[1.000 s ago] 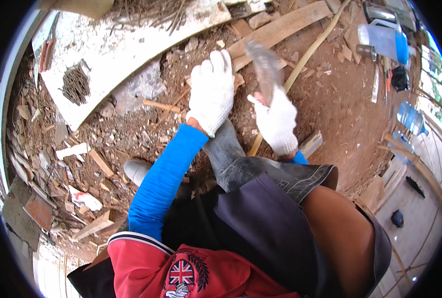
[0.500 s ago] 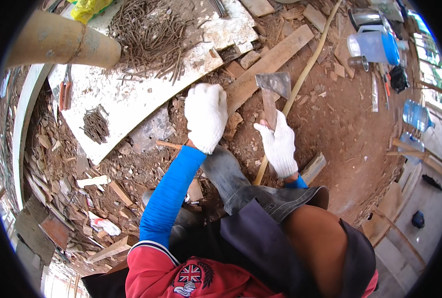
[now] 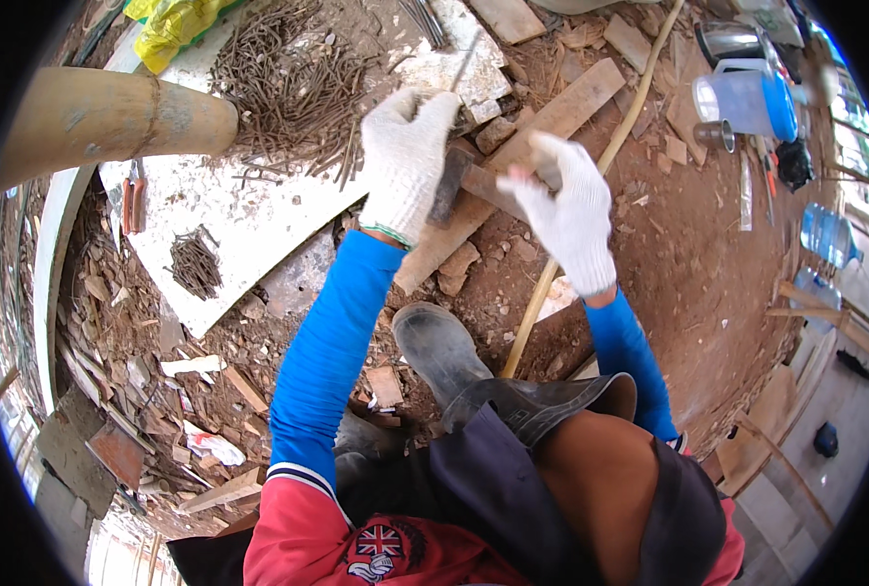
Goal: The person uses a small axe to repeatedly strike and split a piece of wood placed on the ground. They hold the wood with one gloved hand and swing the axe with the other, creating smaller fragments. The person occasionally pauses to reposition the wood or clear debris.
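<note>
My left hand (image 3: pixel 407 161), in a white knit glove, pinches a thin metal rod (image 3: pixel 465 62) above the wooden plank (image 3: pixel 576 98). My gloved right hand (image 3: pixel 566 210) has its fingers loosely apart, slightly blurred, beside a steel-headed hand tool (image 3: pixel 446 192) lying tilted over the plank with its handle toward my thumb. Behind my left hand, a white board (image 3: pixel 244 200) bears a tangled heap of rusty nails or short rods (image 3: pixel 283 88), a smaller bundle (image 3: pixel 193 262) and red-handled pliers (image 3: pixel 134 200).
A bamboo pole (image 3: pixel 112 112) and yellow bag (image 3: pixel 171 29) are at upper left. A long yellow pole (image 3: pixel 615 146) crosses the dirt. Plastic jugs (image 3: pixel 742 103), water bottles (image 3: pixel 825 234) and a metal cup (image 3: pixel 716 136) are at right. My boot (image 3: pixel 425 347) stands below the plank among debris.
My left hand has moved up and now has a thin rod. My right hand has risen, its fingers loosened, and the tool's head has dropped leftward onto the plank.
</note>
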A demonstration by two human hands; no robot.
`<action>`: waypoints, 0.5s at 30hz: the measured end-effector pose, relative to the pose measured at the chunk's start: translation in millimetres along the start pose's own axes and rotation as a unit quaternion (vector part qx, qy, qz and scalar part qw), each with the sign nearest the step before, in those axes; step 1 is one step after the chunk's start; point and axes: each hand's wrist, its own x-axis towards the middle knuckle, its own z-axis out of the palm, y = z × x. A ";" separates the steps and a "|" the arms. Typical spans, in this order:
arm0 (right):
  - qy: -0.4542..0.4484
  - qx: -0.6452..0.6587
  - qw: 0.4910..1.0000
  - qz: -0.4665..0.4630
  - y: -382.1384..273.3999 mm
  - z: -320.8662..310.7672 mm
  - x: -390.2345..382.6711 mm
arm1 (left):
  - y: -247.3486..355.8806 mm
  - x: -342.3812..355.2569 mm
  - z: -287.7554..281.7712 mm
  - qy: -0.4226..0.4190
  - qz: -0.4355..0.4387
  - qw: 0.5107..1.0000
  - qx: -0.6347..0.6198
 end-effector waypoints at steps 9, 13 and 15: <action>-0.025 0.375 0.883 0.280 -7.0 40.7 88.4 | 0.8 5.7 26.6 -0.031 0.096 0.982 0.160; 0.063 0.447 0.856 0.253 -3.3 28.0 88.1 | -15.4 81.4 25.7 0.102 0.246 0.902 0.340; 0.026 0.435 0.856 0.277 -15.1 20.1 78.5 | -10.0 110.4 38.3 0.111 0.147 0.879 0.439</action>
